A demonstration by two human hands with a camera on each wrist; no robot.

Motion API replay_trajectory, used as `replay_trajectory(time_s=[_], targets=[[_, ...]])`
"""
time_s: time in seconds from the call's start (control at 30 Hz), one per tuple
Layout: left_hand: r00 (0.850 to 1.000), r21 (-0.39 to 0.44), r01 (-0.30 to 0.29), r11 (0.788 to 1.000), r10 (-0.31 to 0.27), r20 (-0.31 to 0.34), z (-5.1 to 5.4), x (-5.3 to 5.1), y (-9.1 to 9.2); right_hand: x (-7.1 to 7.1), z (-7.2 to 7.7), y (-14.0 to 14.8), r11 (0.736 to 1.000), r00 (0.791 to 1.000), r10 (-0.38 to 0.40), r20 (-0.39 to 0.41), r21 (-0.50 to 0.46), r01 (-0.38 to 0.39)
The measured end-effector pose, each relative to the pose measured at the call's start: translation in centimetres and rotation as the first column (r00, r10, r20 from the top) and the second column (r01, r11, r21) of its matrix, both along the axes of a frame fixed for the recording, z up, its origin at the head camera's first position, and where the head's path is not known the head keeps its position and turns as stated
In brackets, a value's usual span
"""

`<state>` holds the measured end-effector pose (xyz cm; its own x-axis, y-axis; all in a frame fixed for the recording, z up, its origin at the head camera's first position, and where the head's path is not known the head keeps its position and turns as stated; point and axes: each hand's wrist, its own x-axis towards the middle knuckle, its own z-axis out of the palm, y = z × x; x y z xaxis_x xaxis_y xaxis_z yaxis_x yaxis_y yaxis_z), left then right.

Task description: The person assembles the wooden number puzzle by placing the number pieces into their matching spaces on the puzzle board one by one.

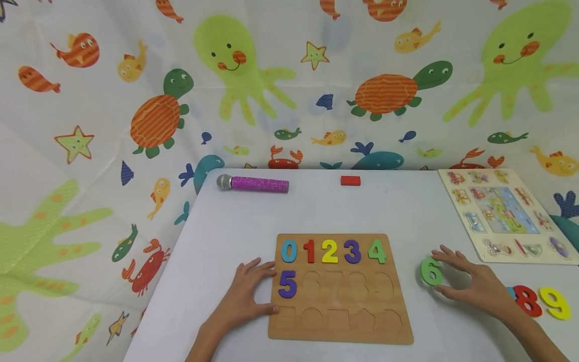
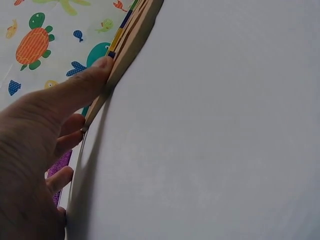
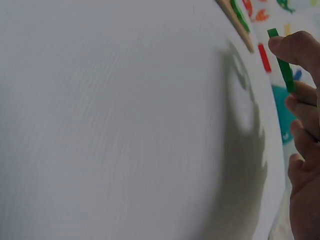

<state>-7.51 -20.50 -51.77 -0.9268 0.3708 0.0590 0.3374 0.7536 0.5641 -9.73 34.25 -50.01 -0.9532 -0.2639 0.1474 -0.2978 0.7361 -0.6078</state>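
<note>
A wooden number board (image 1: 339, 291) lies on the table, with a blue 0 (image 1: 289, 251), a red 1, a yellow 2, a purple 3 and a green 4 in its top row. Below the 0 sits a purple 5 (image 1: 287, 284); the recesses beside it show bare wood. My left hand (image 1: 246, 291) touches the board's left edge, thumb and fingers spread along it. To the right of the board, my right hand (image 1: 470, 281) pinches a green number 6 (image 1: 431, 272) between thumb and fingers. The right wrist view shows this 6 (image 3: 283, 62) edge-on, above the table.
Right of my right hand lie a red 8 (image 1: 528, 301), a yellow 9 (image 1: 555, 303) and a partly hidden blue piece. A picture puzzle board (image 1: 461, 221) lies at the back right. Toward the rear are a purple microphone (image 1: 258, 184) and a red block (image 1: 350, 181).
</note>
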Motion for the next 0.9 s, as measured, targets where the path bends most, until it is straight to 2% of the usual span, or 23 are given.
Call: replay_trajectory(time_s=[0.2, 0.4, 0.67, 0.9], targets=[[1.0, -0.003, -0.003, 1.0, 0.003, 0.003, 0.0, 0.0, 0.1, -1.8, -0.4, -5.2, 0.998, 0.996, 0.061, -0.064, -0.008, -0.062], [1.0, 0.006, 0.002, 1.0, -0.001, -0.006, -0.2, 0.1, 0.1, -3.0, -1.1, -10.6, 0.974, 0.973, 0.187, -0.132, -0.1, -0.201], [1.0, 0.002, -0.002, 1.0, 0.002, -0.008, -0.1, 0.1, 0.1, -2.7, -1.3, -17.5, 0.928, 0.943, 0.322, -0.088, -0.17, -0.332], [1.0, 0.009, 0.005, 1.0, -0.005, -0.01, -0.2, 0.1, 0.1, -1.5, -2.3, -21.2, 0.928, 0.935, 0.353, -0.02, -0.117, -0.353]])
